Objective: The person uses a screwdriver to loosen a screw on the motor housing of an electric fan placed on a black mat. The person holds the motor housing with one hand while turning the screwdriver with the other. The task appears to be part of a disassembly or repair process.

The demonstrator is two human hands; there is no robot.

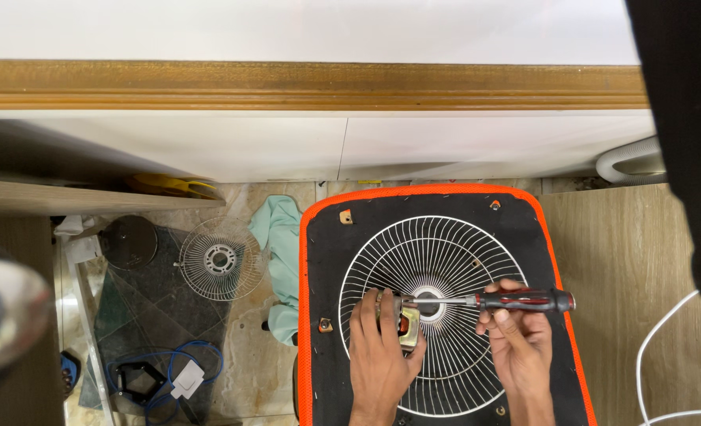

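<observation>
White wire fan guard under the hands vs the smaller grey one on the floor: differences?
The white wire fan guard is larger and lies on the black orange-edged board; the small grey wire fan guard lies on the floor. Hands work over the white one; the grey lies untouched. Both are round with radial wires.

A fan guard (433,315) lies on the padded board (327,260). The motor (404,323) sits on the guard, left of its centre, under the left hand (382,351). The right hand (520,343) is to its right and holds a screwdriver (516,300) that lies sideways with its tip at the motor. A second fan guard (221,259) lies on the floor (248,355), left of the board, with a cloth (281,237) between them.
</observation>
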